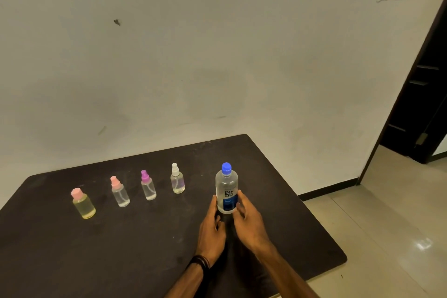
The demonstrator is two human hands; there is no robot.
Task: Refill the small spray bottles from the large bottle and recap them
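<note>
From the head camera, a tall clear plastic bottle with a blue cap (226, 189) stands upright on the near right part of a dark matte table (145, 244). Its white-and-blue label reads "re-nu" in dark letters; a smaller word on the blue band below is too blurred to read.

The left hand (212, 225) reaches to the bottle's left side, fingers only slightly curled, fingertips touching the lower label area. The right hand (249, 220) sits against the bottle's right side, fingers loosely bent with the tips at the label. Both hands flank the bottle's lower half; whether either has a firm grip cannot be told, and the bottle's base rests on the table. A dark band (200, 262) circles the left wrist.

To the left of the large bottle, four small clear bottles stand upright in a row, well apart from each other:
- a white-topped spray bottle (177, 181), nearest the large bottle
- a purple-topped spray bottle (148, 185)
- a pink-topped spray bottle (119, 191)
- a squat pink-capped bottle of yellowish liquid (83, 203), farthest left

All have their tops on. Behind the table rises a scuffed white wall (217, 55); a dark doorway (420, 104) opens at right above a pale tiled floor (387, 225).
</note>
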